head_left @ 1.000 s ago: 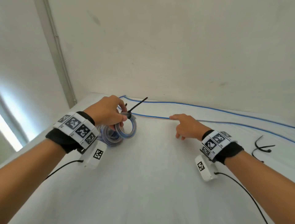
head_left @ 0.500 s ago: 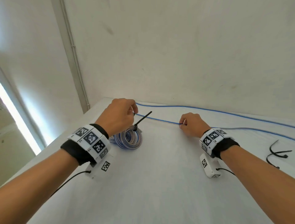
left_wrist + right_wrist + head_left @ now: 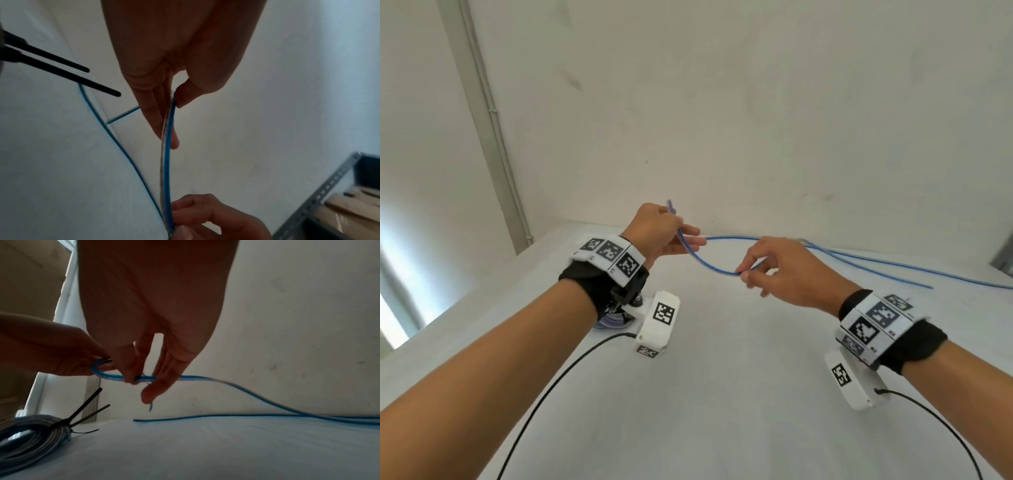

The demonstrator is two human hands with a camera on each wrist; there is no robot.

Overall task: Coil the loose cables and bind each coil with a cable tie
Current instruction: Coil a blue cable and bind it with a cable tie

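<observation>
A loose blue cable (image 3: 709,267) with a clear strand hangs in a shallow curve between both hands above the white table (image 3: 722,394). My left hand (image 3: 674,236) pinches it near its free end, thumb against fingers (image 3: 174,104). My right hand (image 3: 748,270) pinches the same cable (image 3: 246,391) a short way along, and the rest trails right onto the table. A coil (image 3: 30,434) bound with a black cable tie (image 3: 86,408) lies on the table under my left wrist. Only an edge of that coil (image 3: 609,322) shows in the head view.
A second blue cable (image 3: 876,270) lies on the table along the wall, its end near the middle (image 3: 139,420). A grey slotted metal shelf post (image 3: 320,194) stands at the far right. Black leads run from both wrist cameras across the table.
My left hand let go of the bound coil, which now lies on the table. Both hands took hold of the loose blue cable and lifted it off the table.
</observation>
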